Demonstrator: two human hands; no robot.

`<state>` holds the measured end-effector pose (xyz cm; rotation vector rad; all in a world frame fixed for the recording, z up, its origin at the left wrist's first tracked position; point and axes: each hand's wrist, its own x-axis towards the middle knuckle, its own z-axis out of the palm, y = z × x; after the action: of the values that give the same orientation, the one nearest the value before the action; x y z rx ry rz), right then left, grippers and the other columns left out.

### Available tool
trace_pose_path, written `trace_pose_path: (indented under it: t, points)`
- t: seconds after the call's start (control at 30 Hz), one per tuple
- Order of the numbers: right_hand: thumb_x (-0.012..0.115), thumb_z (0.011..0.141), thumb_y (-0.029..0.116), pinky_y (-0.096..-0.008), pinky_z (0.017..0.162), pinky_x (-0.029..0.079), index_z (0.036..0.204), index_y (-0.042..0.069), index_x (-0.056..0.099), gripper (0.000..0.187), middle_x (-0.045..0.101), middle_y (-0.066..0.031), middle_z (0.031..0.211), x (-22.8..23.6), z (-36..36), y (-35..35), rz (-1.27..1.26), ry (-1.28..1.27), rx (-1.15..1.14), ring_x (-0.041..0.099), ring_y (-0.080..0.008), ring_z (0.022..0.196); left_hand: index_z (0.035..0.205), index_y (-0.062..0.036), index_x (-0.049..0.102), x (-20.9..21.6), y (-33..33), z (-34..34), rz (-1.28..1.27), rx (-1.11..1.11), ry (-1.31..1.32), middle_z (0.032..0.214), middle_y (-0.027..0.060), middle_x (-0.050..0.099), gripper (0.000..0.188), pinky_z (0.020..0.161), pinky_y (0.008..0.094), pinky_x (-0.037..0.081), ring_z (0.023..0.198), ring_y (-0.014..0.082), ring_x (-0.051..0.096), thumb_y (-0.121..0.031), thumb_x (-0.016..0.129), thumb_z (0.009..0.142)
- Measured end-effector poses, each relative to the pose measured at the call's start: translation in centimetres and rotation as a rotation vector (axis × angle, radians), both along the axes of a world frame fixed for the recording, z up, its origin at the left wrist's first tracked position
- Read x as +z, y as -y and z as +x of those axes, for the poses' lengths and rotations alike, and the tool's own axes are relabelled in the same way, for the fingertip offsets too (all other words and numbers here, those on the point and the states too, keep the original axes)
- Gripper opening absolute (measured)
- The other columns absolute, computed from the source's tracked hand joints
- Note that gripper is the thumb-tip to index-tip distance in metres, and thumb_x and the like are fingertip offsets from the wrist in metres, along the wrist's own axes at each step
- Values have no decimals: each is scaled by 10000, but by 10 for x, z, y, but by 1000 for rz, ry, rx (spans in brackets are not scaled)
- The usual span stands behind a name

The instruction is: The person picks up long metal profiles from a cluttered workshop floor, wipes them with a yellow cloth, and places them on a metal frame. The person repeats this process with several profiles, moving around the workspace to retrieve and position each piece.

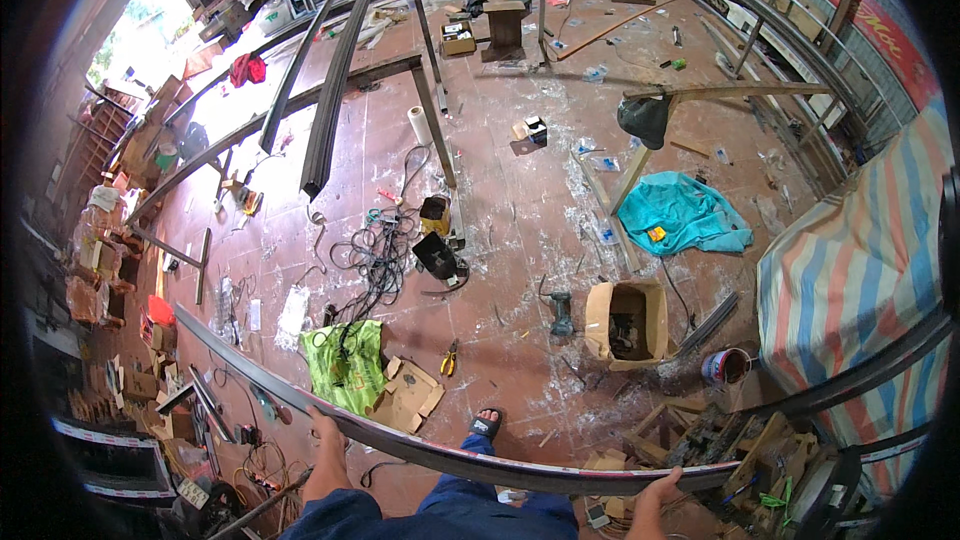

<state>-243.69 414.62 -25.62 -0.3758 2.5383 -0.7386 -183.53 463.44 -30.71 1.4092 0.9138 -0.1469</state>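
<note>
A long dark metal bar [480, 462] with a pale strip along its upper edge stretches across in front of my body, bowed by the lens. My left hand [326, 430] is closed around it left of centre. Towards its right end, my right hand [657, 492] grips the same bar, with the fingers partly hidden behind it. Beyond the bar, a green sack [343, 362] lies beside a flattened piece of cardboard [409, 395]. A pair of yellow-handled pliers [449, 359] rests on the floor close by.
A cordless drill [561, 313] stands next to an open cardboard box [627, 325]. Tangled black cables [375, 255] cover the middle floor. Long dark profiles [335, 90] rest on a metal frame [385, 70]. Wood scraps [760, 460] pile up near my right hand; a striped tarp [850, 270] rises beyond.
</note>
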Motion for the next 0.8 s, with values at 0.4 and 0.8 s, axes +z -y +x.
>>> trace_pose_path:
  t: [0.4, 0.8]
  points:
    - [764, 853, 442, -542, 850, 566, 1355, -53, 480, 760, 606, -277, 1285, 22, 15, -4, -158, 64, -110, 653, -400, 1097, 1218, -60, 615, 38, 24, -9, -48, 27, -109, 1164, 102, 677, 739, 920, 472, 542, 1017, 304, 655, -741, 483, 962]
    - [746, 848, 573, -538, 975, 539, 1497, -62, 357, 987, 518, -322, 1414, -76, 43, -50, -81, 109, 41, 615, -471, 1184, 1396, -47, 530, 58, -90, 45, -141, 135, 128, 1338, 137, 606, 798, 1000, 505, 498, 1145, 329, 613, -703, 569, 943]
